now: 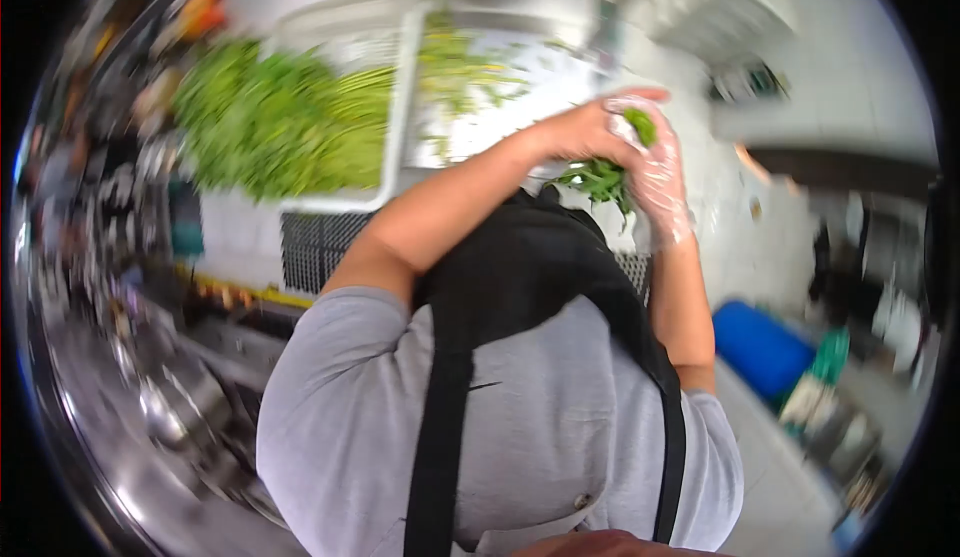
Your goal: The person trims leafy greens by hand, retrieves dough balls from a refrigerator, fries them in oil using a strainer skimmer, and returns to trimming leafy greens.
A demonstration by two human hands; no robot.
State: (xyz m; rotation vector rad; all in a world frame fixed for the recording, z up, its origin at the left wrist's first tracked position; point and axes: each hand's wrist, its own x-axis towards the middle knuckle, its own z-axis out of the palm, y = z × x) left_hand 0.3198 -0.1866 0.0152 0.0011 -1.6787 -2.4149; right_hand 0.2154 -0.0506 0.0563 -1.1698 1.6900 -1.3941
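My left hand (590,129) reaches across to the right and is closed around a bunch of leafy greens (600,179), whose leaves hang out below it. My right hand (664,172), in a clear plastic glove, is closed on the same bunch and presses against the left. A bright green tip (640,127) of the bunch shows between the hands. The fingers partly overlap, and the middle of the bunch is hidden. Left of my hands, a white tray (400,107) holds a large heap of leafy green stalks (290,122).
Loose sprigs (460,67) lie on a white surface beside the tray. A black perforated mat (318,249) is in front of me. To my right are a dark-topped stand (830,177) and a blue drum (762,349). Metal pans (170,412) stand at left, blurred.
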